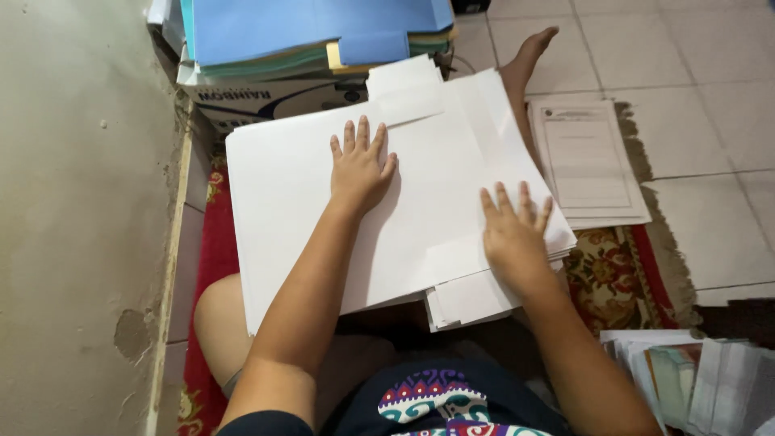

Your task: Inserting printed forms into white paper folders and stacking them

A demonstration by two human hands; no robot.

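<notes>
Head view shows you sitting on the floor with a big stack of white paper sheets (pixel 323 210) resting across your legs. Closest to you, by your right side, is a messy pile of papers (pixel 694 371) on the floor. Your right hand (pixel 513 234) lies flat on the right edge of the stack, fingers (pixel 523 202) spread wide and holding nothing, just pressing down. Under that hand some smaller sheets (pixel 472 299) stick out at the bottom edge and do not line up with the rest. Your left hand (pixel 359 169) lies flat near the top middle of the stack, fingers also spread wide, palm down, gripping nothing. To do this well, I think you should keep both palms soft and flat so the top sheet does not wrinkle. Push the loose edges in gently with the side of your hand, a little at a time, so the stack does not slide off your legs. Under you is a red patterned rug (pixel 617 274). Just to the right of the stack, a printed form sheet (pixel 585 157) lies on the rug and the tiled floor (pixel 710 73), apart from your hands. Farther away, right past the top of the stack, is a cardboard box (pixel 274 101) with blue folders (pixel 315 28) piled on it. A plain wall (pixel 81 202) runs along your left side.
</notes>
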